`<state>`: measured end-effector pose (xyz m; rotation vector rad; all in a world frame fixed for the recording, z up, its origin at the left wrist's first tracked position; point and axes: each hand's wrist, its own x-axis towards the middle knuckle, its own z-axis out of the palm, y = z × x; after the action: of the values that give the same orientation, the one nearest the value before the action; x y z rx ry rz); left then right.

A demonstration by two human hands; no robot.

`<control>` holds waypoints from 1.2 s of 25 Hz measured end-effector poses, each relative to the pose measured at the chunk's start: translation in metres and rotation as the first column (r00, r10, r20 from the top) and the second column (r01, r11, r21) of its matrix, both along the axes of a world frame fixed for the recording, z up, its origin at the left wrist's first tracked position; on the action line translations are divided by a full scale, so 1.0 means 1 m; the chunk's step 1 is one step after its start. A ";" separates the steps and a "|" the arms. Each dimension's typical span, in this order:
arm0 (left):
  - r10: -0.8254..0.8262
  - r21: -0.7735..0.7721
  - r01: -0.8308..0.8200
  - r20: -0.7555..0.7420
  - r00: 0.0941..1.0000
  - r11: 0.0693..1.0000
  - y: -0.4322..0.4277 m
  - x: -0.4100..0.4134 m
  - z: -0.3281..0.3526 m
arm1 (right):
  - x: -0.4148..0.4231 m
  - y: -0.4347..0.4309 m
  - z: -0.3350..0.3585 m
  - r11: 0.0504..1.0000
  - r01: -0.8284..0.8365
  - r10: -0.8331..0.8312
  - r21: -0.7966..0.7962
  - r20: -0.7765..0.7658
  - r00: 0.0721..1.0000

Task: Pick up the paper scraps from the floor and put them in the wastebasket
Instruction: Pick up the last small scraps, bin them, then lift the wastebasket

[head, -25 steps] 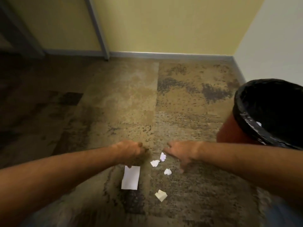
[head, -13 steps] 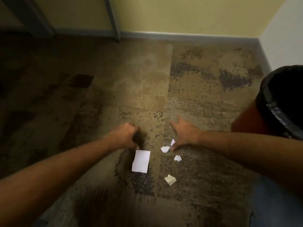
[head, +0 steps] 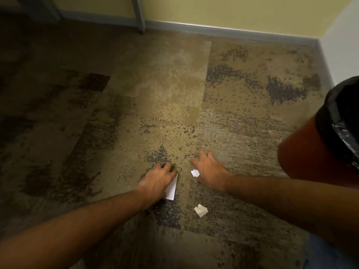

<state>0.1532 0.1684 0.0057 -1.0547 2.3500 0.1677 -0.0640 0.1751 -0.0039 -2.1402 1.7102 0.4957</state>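
Observation:
On the patterned carpet lie white paper scraps. My left hand lies palm down on the upper part of a flat rectangular white scrap, fingers curled over its top edge. My right hand rests on the carpet with fingers spread, just right of a small white scrap that touches its thumb side. A folded scrap lies nearer me, between my forearms. The orange wastebasket with a black liner stands at the right, behind my right forearm.
A yellow wall with a grey baseboard runs along the far side, and a white wall closes the right corner. A grey post stands at the far wall. Open carpet stretches ahead and to the left.
My left hand has come down from just above the rectangular scrap onto its top. My right hand now covers the small scraps that lay below it. The view has tilted further down.

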 end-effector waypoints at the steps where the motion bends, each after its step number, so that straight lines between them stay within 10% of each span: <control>1: 0.008 0.002 -0.008 -0.013 1.000 1.000 0.000 -0.001 0.002 | 0.001 0.001 0.000 0.999 -0.048 0.048 -0.023 0.012 0.999; 5: -0.019 0.001 0.019 -0.038 0.999 1.000 -0.001 -0.002 0.002 | -0.003 0.001 -0.004 0.978 -0.166 0.156 -0.129 -0.082 0.984; 10: -0.027 0.005 0.027 -0.056 0.998 1.000 0.004 -0.002 -0.001 | -0.003 0.002 -0.009 0.985 0.170 -0.171 0.010 0.103 0.980; 22: -0.117 -0.020 0.116 -0.020 0.993 0.993 -0.004 -0.012 -0.004 | 0.011 0.017 -0.009 0.986 -0.166 0.166 -0.016 0.205 0.965; 30: 0.245 0.261 -0.170 -0.288 0.926 0.950 -0.053 -0.059 0.049 | -0.007 -0.014 0.038 0.972 0.227 -0.234 0.066 0.392 0.890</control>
<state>0.0944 0.1149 0.0548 -1.2328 2.4109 0.7258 -0.0713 0.1615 0.0342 -1.8304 1.6786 0.0037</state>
